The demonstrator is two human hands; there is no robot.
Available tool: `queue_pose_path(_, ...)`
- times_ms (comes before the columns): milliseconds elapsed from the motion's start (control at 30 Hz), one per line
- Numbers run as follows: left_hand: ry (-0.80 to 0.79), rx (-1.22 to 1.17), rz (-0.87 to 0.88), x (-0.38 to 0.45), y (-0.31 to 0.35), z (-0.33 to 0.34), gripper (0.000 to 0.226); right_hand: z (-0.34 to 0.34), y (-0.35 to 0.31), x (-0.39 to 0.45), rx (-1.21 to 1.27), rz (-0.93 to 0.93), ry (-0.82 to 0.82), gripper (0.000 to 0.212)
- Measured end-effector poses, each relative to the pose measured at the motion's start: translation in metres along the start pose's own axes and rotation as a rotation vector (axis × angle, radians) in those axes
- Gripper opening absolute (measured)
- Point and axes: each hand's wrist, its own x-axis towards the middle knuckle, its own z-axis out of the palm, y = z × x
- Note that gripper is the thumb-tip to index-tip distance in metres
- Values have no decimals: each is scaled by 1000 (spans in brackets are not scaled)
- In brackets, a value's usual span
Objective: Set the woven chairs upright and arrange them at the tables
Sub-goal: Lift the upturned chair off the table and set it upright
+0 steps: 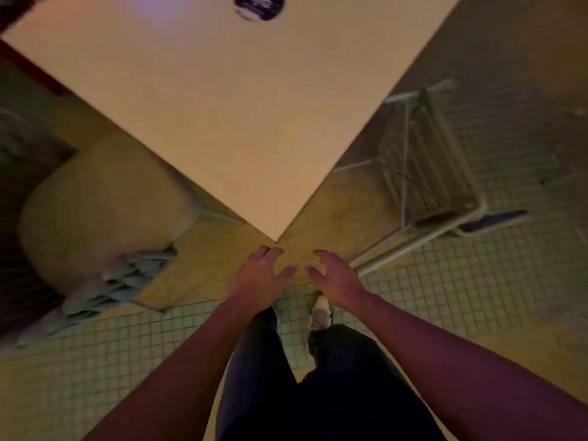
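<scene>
A square pale table [222,100] fills the upper middle, its near corner pointing at me. To its right a woven chair [426,173] with a white metal frame lies tipped over on the floor, its legs and underside showing. On the left stands an upright chair [95,214] with a cream cushion and a woven back. My left hand [264,275] and my right hand [334,275] hover side by side just below the table corner, fingers spread, holding nothing. Neither hand touches a chair.
A dark round sticker [259,6] marks the table's far side. The floor is small pale tiles [477,297] with a yellowish slab under the table. My legs and one light shoe [321,310] show below my hands.
</scene>
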Motion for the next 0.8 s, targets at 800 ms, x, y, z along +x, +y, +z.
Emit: queue_pose_path(800,-457,443,709,96,311,184,58,-114,275,-96,695,649,693,53)
